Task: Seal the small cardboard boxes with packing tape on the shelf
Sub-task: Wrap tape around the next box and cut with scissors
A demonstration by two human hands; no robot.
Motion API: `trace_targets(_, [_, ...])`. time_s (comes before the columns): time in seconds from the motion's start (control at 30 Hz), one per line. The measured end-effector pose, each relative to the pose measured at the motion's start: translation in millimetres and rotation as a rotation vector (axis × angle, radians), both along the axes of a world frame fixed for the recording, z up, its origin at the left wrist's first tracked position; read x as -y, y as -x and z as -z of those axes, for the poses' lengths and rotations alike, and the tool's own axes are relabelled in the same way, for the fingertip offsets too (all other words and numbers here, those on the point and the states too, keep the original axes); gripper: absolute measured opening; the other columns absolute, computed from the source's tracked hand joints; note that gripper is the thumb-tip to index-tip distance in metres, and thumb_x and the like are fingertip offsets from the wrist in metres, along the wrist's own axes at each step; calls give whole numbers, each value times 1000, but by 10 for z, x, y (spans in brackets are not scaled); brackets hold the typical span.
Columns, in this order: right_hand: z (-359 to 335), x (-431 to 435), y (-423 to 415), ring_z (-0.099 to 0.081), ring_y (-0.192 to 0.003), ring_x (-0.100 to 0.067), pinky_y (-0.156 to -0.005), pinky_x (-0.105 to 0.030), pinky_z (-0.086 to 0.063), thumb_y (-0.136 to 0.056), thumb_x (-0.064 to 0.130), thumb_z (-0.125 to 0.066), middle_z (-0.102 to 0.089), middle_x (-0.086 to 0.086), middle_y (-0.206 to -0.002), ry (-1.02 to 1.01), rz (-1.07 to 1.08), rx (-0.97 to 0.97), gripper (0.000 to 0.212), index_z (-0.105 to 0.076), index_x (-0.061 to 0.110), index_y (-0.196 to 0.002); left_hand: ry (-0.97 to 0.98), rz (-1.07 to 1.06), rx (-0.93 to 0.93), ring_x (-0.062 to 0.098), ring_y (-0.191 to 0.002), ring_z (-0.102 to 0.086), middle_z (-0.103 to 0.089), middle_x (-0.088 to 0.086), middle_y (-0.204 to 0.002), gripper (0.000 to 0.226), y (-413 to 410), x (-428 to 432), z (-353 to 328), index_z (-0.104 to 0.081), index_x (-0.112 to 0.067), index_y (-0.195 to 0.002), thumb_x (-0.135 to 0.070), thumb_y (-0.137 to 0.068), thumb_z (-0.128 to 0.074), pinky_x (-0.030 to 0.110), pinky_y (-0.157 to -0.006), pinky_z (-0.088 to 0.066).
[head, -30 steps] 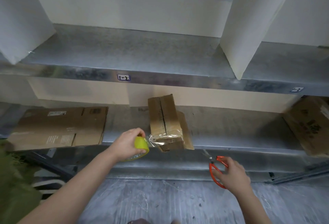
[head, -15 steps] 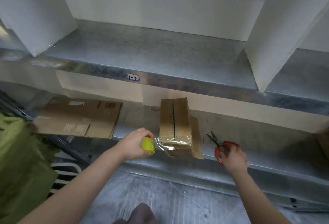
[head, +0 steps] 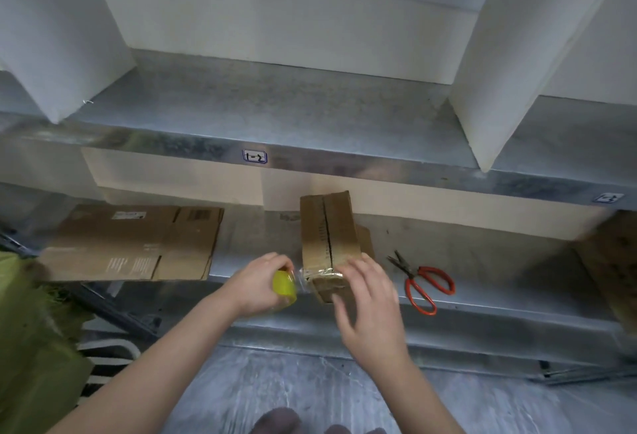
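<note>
A small cardboard box (head: pixel 327 226) stands on the lower metal shelf (head: pixel 482 261), its top seam running away from me. Clear tape crosses its near end. My left hand (head: pixel 256 282) grips a yellow roll of packing tape (head: pixel 284 287) just left of the box, with a short stretch of tape running from the roll to the box. My right hand (head: pixel 367 295) is open, its fingers spread against the box's near right corner. Red-handled scissors (head: pixel 422 282) lie on the shelf to the right of that hand.
A flattened cardboard box (head: pixel 134 244) lies on the shelf at the left. Another brown carton (head: pixel 613 261) sits at the far right edge. An upper metal shelf (head: pixel 275 116) with white dividers overhangs. Green fabric (head: pixel 31 330) is at the lower left.
My right hand has let go of the scissors, which now lie on the shelf, and has moved left onto the box. My left hand still holds the tape roll.
</note>
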State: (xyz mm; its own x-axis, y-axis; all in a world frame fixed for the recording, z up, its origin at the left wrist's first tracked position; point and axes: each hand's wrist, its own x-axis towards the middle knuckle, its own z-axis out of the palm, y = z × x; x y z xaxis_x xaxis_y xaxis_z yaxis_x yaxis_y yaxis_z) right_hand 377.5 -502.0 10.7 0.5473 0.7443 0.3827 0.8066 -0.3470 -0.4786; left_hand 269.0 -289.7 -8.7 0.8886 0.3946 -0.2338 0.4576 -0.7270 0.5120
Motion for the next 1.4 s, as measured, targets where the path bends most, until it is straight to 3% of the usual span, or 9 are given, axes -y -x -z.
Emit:
trace_targets(0.13, [94, -296, 186, -8, -151, -18, -121, -38, 1, -93, 43, -52, -23, 6, -160, 281, -40, 38, 60, -30, 39, -149, 14, 25, -1, 10, -100, -50, -50, -12, -106, 48, 21, -27, 16, -51, -36, -105, -42, -64, -77, 30, -90, -43])
trace_targets(0.23, [200, -331, 132, -4, -151, -19, -119, -35, 13, -94, 46, -51, -22, 3, -161, 406, -9, 76, 62, -29, 36, -151, 22, 53, 3, 11, -99, -49, -51, -9, -107, 51, 42, -72, 19, -53, -31, -107, -39, -66, -81, 25, -87, -39])
trace_targets(0.37, [250, -310, 113, -8, -151, -21, -120, -36, 10, -93, 38, -57, -28, 3, -159, 438, 26, 103, 61, -34, 35, -150, 84, 109, -13, 10, -102, -47, -50, -8, -111, 49, -3, -107, -19, -54, -28, -112, -41, -72, -80, 21, -84, -34])
trace_targets(0.47, [243, -318, 104, -8, -151, -23, -117, -50, 14, -94, 34, -57, -29, 7, -158, 474, 75, 123, 57, -37, 38, -147, 195, 107, -19, 11, -106, -48, -49, -7, -111, 26, -52, -135, -33, -57, -28, -110, -45, -90, -61, 23, -86, -33])
trace_targets(0.57, [265, -314, 97, -2, -152, -23, -118, -55, 6, -96, 30, -55, -26, 10, -159, 467, 79, 59, 57, -34, 42, -147, 187, 106, 32, 14, -110, -50, -52, -5, -108, 18, -74, -192, -4, -62, -23, -109, -28, -100, -47, 20, -84, -31])
trace_targets(0.77, [356, -303, 71, 3, -149, -16, -121, -47, -4, -95, 25, -57, -27, 11, -158, 383, 103, -17, 57, -37, 43, -145, 200, 56, 145, 10, -101, -57, -63, -10, -101, 10, -140, -212, 47, -67, -25, -95, -23, -94, -58, 24, -87, -40])
trace_targets(0.9, [414, -260, 77, 8, -149, -16, -120, -41, -2, -96, 30, -58, -27, 12, -158, 334, 109, -36, 57, -35, 44, -146, 208, 61, 168, 8, -98, -60, -68, -10, -101, 7, -173, -227, 74, -68, -25, -93, -26, -93, -61, 27, -90, -45])
trace_targets(1.1, [439, -248, 60, 11, -150, -16, -123, -47, -9, -97, 45, -51, -19, 15, -160, 354, 117, -63, 57, -25, 48, -148, 179, 142, 164, 7, -97, -60, -67, -11, -101, 10, -231, -285, 47, -67, -24, -96, -29, -95, -58, 26, -89, -45])
trace_targets(1.4, [443, -201, 18, 17, -149, -11, -122, -47, -12, -99, 47, -46, -12, 21, -159, 404, 121, -73, 59, -11, 55, -146, 143, 240, 201, -5, -90, -55, -60, -21, -93, 6, -178, -291, 38, -61, -32, -91, -35, -95, -57, 6, -78, -36])
